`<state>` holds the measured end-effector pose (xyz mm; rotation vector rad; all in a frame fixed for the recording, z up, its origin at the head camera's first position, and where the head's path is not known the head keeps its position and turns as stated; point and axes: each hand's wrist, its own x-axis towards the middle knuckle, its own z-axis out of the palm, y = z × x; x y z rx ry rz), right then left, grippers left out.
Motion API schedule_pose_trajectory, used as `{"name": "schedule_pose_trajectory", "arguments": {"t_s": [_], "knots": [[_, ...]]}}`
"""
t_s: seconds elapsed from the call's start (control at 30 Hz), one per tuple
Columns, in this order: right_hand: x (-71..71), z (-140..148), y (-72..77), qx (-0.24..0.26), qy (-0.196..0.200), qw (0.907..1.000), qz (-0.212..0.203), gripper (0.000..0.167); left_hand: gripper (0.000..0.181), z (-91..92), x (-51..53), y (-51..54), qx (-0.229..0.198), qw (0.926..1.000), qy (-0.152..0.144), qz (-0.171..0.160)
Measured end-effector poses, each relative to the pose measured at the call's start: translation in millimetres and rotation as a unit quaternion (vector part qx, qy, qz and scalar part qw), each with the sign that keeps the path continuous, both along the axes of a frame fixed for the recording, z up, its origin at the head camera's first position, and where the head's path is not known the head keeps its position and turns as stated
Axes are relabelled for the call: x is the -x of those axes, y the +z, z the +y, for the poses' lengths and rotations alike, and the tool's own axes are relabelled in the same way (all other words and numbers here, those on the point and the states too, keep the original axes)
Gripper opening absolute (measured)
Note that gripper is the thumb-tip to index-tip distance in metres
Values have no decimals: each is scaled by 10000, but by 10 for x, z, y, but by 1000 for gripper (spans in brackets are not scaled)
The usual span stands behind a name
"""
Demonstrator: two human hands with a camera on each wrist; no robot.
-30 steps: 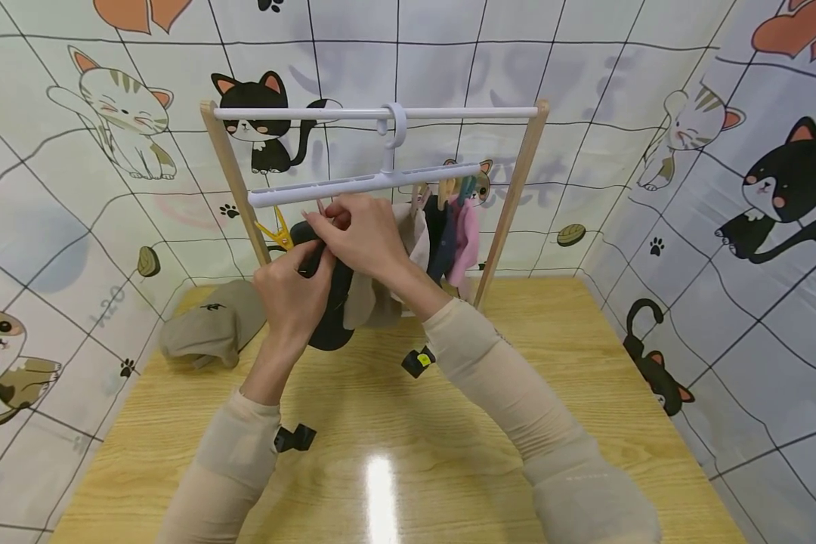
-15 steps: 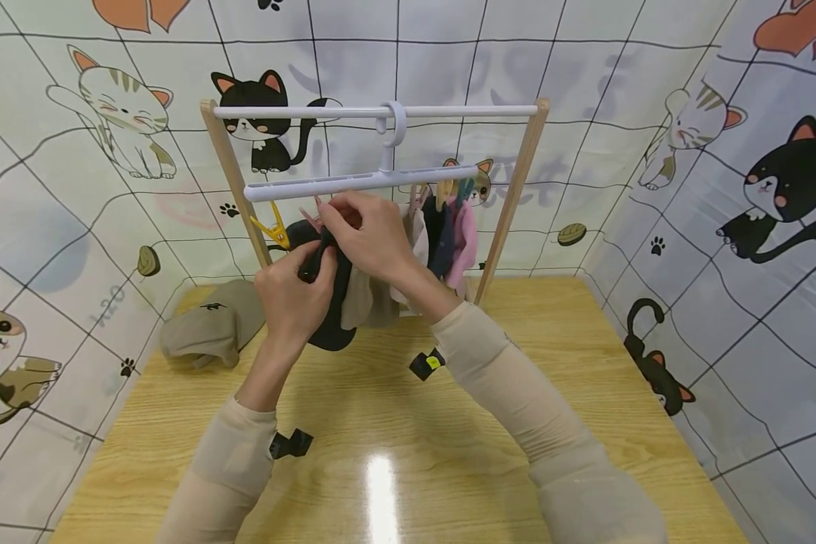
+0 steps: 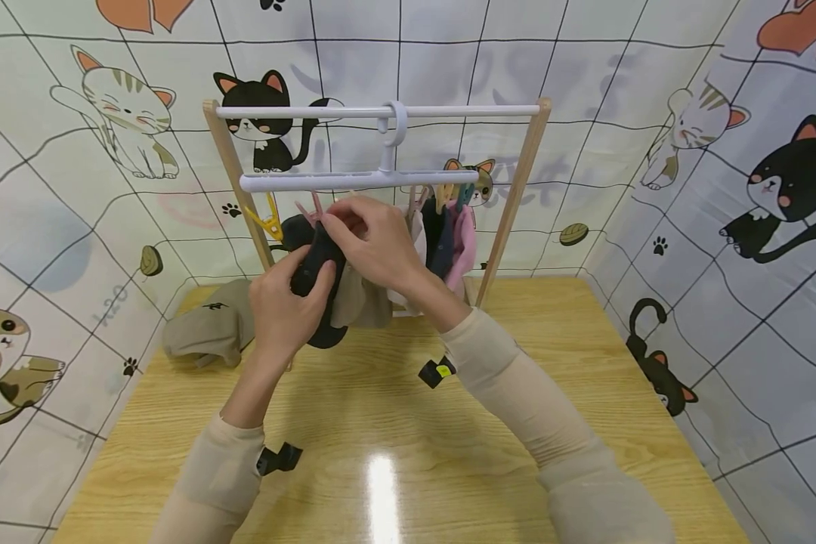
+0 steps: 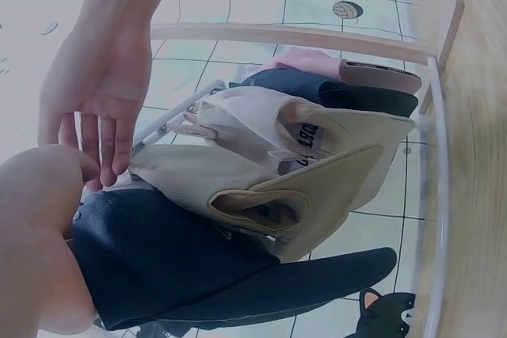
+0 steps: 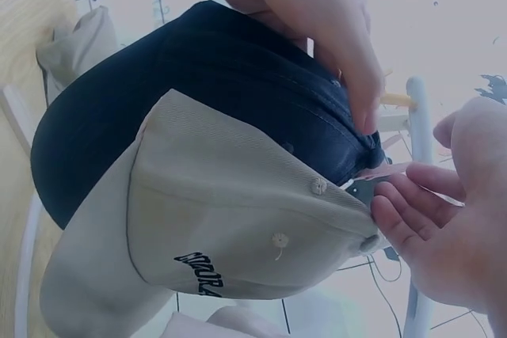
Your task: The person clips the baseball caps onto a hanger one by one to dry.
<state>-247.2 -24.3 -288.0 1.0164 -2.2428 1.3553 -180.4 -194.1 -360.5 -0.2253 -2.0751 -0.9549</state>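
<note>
My left hand point(image 3: 282, 302) grips a dark baseball cap point(image 5: 158, 93), thumb on the outside and fingers hidden behind the fabric. A pink clothespin point(image 3: 315, 208) on the white hanger point(image 3: 340, 181) stands at the cap's upper edge, its two handles spread apart. My right hand point(image 3: 381, 238) is just right of that clothespin, fingertips by the cap's edge. The right wrist view shows its thumb apart from its fingers. Directly right of the dark cap hangs a beige cap point(image 5: 230, 203) with dark lettering. How firmly the clothespin bites the cap cannot be seen.
A yellow clothespin point(image 3: 270, 223) dangles at the hanger's left end. To the right hang several more caps, among them a pink cap point(image 3: 464, 249). The hanger hooks on the bar of a wooden rack point(image 3: 299, 112). Another beige cap point(image 3: 204, 332) lies on the table point(image 3: 530, 393).
The right fingers have come off the pink clothespin, whose handles have spread. The hanger's left end has risen, so it is nearly level. My left hand has shifted slightly left with the cap.
</note>
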Motion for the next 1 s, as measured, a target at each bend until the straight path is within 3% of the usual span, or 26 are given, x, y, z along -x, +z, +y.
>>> {"name": "schedule_pose_trajectory", "arguments": {"t_s": [0.5,1.0], "knots": [[-96,41,-27,-19,423,9991,-88,33,61,-240,-189,-120,-156,9923,-248,-1206],[-176,-86,-4,45,735,9973,73,42,56,-672,-461,-321,-394,9852,-188,-1659]]}}
